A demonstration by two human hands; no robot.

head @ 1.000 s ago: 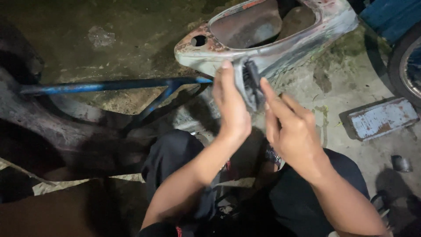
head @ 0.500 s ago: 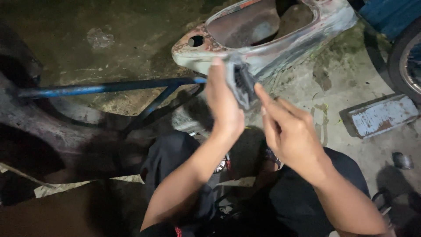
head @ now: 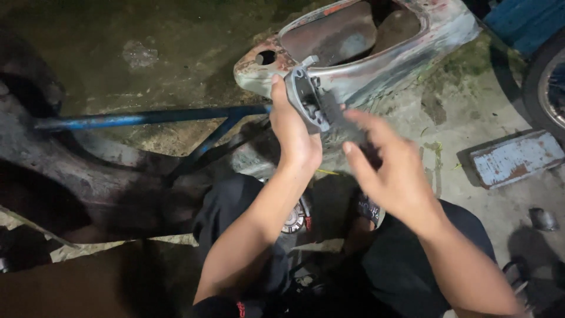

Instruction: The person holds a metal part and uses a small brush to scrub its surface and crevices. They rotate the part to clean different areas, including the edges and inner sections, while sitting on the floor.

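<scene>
My left hand (head: 292,134) grips a small grey metal part (head: 306,100) with a flat flange and a dark middle, held upright in front of me. My right hand (head: 385,168) is just right of it, fingers curled and blurred; a dark piece (head: 338,118) runs from the part toward my right fingers, and whether they hold it I cannot tell. Behind the part lies a rusty, pale painted body shell (head: 382,65) with a large oval opening.
A blue metal tube frame (head: 147,116) crosses the concrete floor at left. A worn rectangular metal plate (head: 512,158) lies at right, with a small dark object (head: 541,219) below it. A wheel (head: 544,82) shows at the right edge. My dark trousers (head: 247,212) fill the bottom.
My left hand has turned the metal part so its flat flange faces up and left. My right hand has slid down and right, away from it.
</scene>
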